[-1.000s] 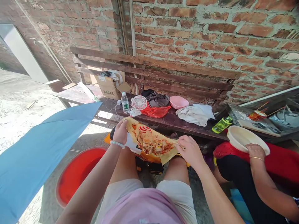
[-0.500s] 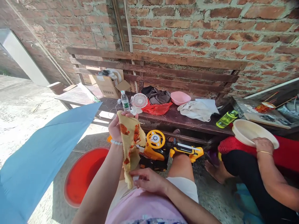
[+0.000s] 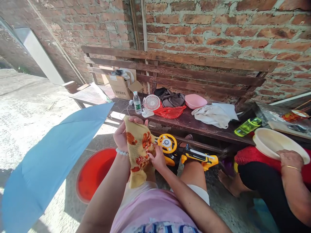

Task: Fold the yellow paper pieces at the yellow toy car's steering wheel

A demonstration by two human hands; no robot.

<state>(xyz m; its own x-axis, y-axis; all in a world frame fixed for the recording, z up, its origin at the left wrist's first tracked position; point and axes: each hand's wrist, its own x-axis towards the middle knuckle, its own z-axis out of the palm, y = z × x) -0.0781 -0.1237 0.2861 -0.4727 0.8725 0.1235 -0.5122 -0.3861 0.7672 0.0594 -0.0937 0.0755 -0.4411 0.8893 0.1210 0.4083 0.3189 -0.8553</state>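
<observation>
Here, in front of the wooden bench (image 3: 194, 125), we hold up a yellow cloth (image 3: 139, 152) printed with orange-red flowers, just above our lap. A slack grip is the main risk: should our left hand (image 3: 120, 137) loosen, the limp cloth could slide down toward the red plastic basin (image 3: 96, 173) on the concrete ground before the bench, or land on the dirty floor. A careless sideways tug could also snag it on the steering wheel of the yellow toy ride-on (image 3: 167, 144), which stands just beside it, under the bench. Our left hand is cupped behind the cloth, fingers curled over its top edge, holding it. Our right hand (image 3: 157, 158) is nearly closed, its fingers pinching the cloth's front. The cloth looks soft and thick, bunched in the middle, its lower end hanging loose over our lap. Before the bench's far end, a co-worker's hand (image 3: 289, 159) rests on the rim of a cream plastic basin (image 3: 272, 142).
</observation>
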